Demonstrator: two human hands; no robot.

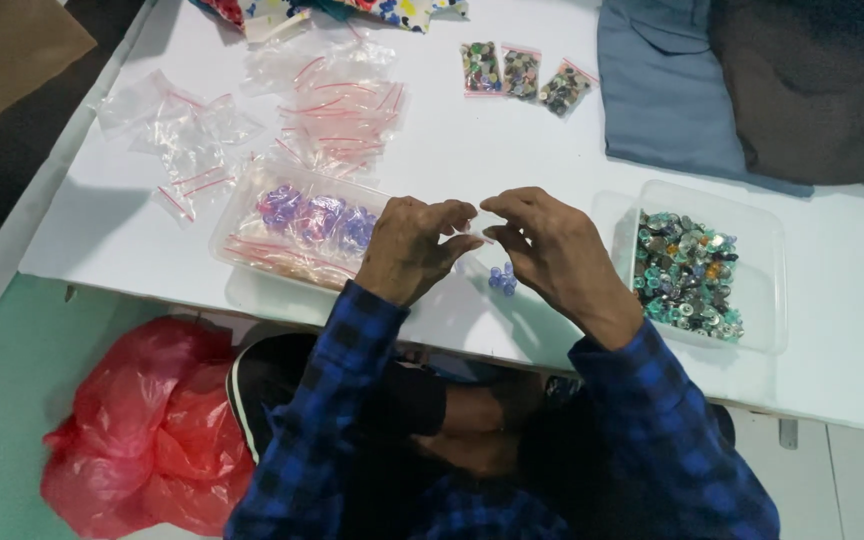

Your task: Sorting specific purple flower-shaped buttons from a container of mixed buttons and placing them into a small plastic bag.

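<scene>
Pinching a small clear bag [479, 232] between the fingertips of the left hand [410, 250] and right hand [552, 250], a person works near the table's [472, 160] front edge; blue beads [501, 279] hang below, bare tabletop beyond.

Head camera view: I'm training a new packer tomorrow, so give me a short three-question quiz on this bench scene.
1. True or false: the clear tub of mixed green beads stands on the side of the right hand.
2. How many filled small bags lie in a row at the far edge of the white table? A) two B) three C) five
3. What do both hands pinch between them above the few blue beads?

Key
1. True.
2. B, three.
3. A small clear bag, held by the left hand and the right one; its contents cannot be made out.
</scene>
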